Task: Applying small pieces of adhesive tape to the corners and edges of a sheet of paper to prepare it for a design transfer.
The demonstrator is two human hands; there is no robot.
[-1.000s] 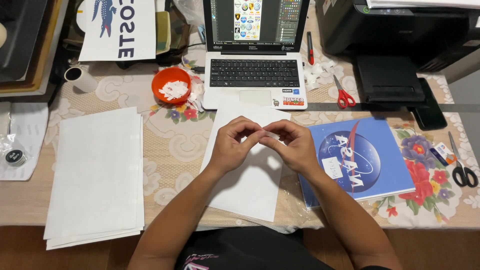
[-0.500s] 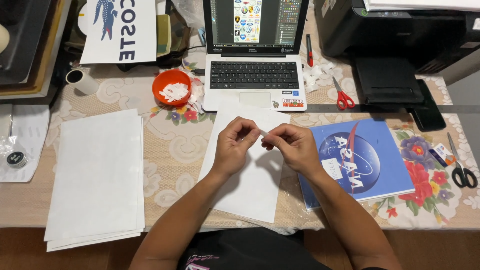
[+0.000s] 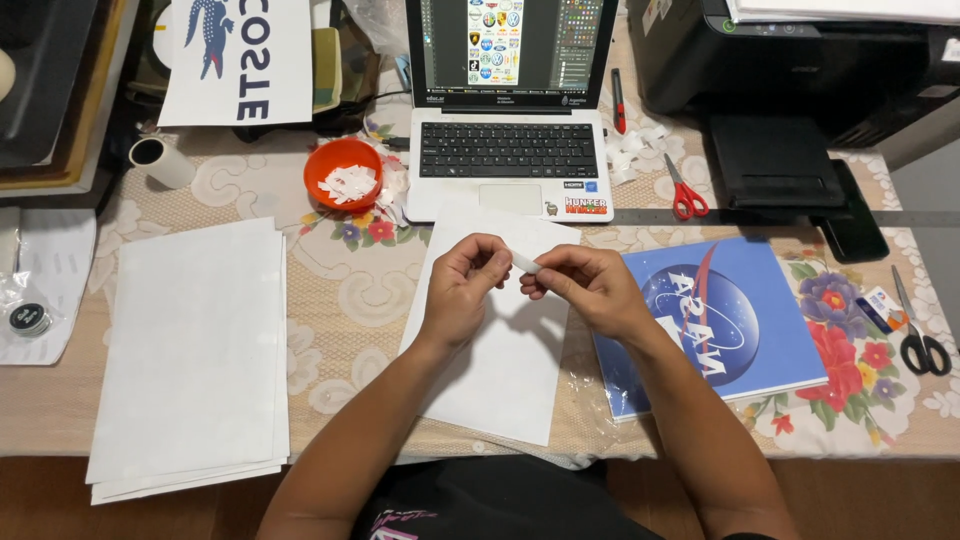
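1. Both hands had drawn slightly apart compared with a second earlier, when they were bunched knuckle to knuckle; a small white strip (image 3: 526, 263) now showed between them.
2. The left hand (image 3: 462, 293) was closed in a pinch on the strip's left end, thumb and forefinger pressed together, the other fingers curled in.
3. The right hand (image 3: 583, 290) gripped the other end the same way, at three o'clock from the left.
4. That gap suggested, as a judgement, that the strip was being pulled or peeled rather than merely held; too small to tell whether it was tape or paper.
5. The strip hung just above the white sheet (image 3: 500, 350) lying under both hands, which had not shifted.
6. At twelve o'clock stood the open laptop (image 3: 510, 150); at ten o'clock the orange bowl (image 3: 343, 172) of white scraps.
7. At three o'clock lay the blue printed sheet (image 3: 715, 325), untouched; the red scissors (image 3: 685, 195) sat at two o'clock.
8. At nine o'clock the stack of white paper (image 3: 190, 360) rested as before.
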